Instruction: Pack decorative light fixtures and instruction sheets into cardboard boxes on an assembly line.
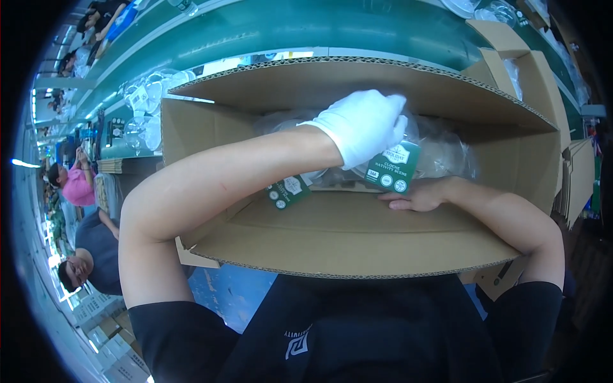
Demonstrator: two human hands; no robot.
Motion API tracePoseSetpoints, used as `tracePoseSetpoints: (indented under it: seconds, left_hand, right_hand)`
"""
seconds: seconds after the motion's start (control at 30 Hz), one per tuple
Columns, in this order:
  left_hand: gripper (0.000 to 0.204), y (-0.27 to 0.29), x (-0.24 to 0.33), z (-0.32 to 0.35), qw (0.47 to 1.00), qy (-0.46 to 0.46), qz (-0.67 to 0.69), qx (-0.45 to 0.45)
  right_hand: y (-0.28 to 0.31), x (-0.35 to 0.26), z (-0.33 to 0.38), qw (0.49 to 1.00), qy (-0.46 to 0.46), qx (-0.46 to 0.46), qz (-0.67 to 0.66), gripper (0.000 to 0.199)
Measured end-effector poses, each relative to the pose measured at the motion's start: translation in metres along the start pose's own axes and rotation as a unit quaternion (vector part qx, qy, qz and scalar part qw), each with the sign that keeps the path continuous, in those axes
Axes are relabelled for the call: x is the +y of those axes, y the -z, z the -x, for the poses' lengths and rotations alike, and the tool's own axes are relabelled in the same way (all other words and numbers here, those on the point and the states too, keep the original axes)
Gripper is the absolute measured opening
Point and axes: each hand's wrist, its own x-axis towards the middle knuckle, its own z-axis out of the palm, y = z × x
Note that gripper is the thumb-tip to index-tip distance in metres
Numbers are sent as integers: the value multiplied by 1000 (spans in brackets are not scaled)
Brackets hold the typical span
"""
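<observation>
My left hand (367,124), in a white glove, reaches into a large open cardboard box (357,246). Its fingers are curled closed on the top of a clear dome (412,131), which it partly covers. From the dome hangs a green tag (393,167). Bare and with its fingers stretched out, my right hand (423,194) lies against the inside of the box's near side, beside that tag. More clear, film-wrapped domes (450,156) sit in the box. A second green tag (288,190) shows below my left forearm.
Behind the box runs a green conveyor belt (287,32). Clear plastic pieces (150,96) lie at the far left. An open carton (543,83) and folded cardboard (578,179) stand at the right. People (80,185) and stacked boxes (105,325) are at the left.
</observation>
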Motion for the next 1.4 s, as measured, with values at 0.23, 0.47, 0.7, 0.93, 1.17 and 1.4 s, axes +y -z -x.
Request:
tracePoseSetpoints:
  seconds: [0.23, 0.47, 0.7, 0.93, 1.17, 1.4]
  left_hand:
    - [25, -1, -7, 9, 1000, -15, 15, -3]
    - [29, 0, -4, 14, 996, -9, 2, -84]
    - [29, -13, -2, 12, 990, -81, -59, -101]
    - [30, -15, 16, -1, 987, -61, -52, -143]
    - [27, -20, 9, -1, 980, -40, -126, -151]
    - [25, -23, 6, -1, 976, -10, -154, -151]
  right_hand:
    - [21, -6, 16, 996, -64, -66, 9, 66]
    - [38, -33, 36, 985, -98, -141, 31, 57]
    - [36, -25, 19, 992, -32, -117, 45, 61]
    - [25, -18, 17, 991, -60, -116, 43, 63]
    - [36, -42, 35, 987, -97, -111, 62, 61]
    - [35, -43, 36, 983, -97, -134, 75, 60]
